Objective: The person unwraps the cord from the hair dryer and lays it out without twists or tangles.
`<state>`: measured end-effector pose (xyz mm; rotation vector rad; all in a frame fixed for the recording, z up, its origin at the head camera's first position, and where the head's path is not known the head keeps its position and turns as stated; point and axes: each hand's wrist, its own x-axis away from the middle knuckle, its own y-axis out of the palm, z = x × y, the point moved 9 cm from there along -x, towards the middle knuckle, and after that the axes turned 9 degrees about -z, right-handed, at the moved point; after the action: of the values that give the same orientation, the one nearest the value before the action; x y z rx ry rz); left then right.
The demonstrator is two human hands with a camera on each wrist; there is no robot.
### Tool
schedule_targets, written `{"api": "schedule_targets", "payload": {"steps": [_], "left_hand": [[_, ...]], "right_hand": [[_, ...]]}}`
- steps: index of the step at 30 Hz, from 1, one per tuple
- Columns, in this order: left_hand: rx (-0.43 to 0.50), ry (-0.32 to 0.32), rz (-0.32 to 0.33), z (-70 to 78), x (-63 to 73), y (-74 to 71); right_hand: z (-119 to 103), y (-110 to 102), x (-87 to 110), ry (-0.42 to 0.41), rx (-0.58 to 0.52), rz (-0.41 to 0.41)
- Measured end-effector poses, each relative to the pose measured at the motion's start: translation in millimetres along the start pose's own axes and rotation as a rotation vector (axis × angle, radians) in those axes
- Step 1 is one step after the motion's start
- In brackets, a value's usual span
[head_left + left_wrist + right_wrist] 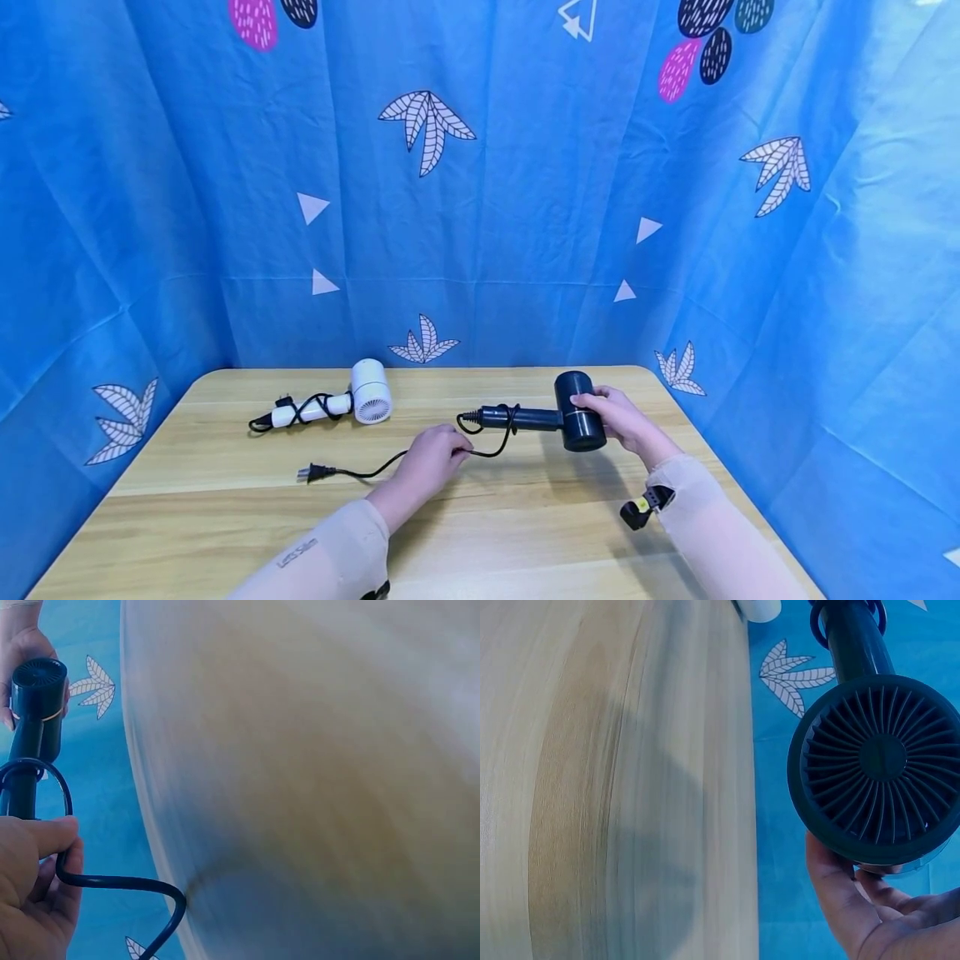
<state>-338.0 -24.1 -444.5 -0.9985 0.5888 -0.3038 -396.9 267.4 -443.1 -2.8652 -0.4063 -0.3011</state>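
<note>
A dark hair dryer (579, 412) is held above the table, its handle pointing left in the head view. My right hand (619, 417) grips the barrel from the right side; the right wrist view shows the round finned vent (883, 759) with fingers beneath it. Black cord (491, 454) loops around the handle near its end. My left hand (433, 457) pinches this cord between thumb and fingers, below and left of the handle. From there the cord runs left to a two-pin plug (318, 472) over the table.
A white hair dryer (371, 392) lies at the back left of the wooden table (517, 533), its own black cord wound around the handle. Blue patterned cloth (480, 208) hangs behind the table and on both sides.
</note>
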Motion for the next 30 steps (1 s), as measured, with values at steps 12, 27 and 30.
{"api": "schedule_targets", "payload": {"steps": [12,27,30], "left_hand": [[-0.014,0.043,0.069,8.0,9.1,-15.4],[0.03,0.012,0.155,5.5,17.8,-37.3],[0.046,0.0,0.186,3.4,19.4,-43.2]], "right_hand": [[-2,-1,-0.5,-0.013,-0.009,0.005],[2,-2,1.3,0.005,0.004,0.023],[4,-2,0.9,0.005,0.003,0.023]]}}
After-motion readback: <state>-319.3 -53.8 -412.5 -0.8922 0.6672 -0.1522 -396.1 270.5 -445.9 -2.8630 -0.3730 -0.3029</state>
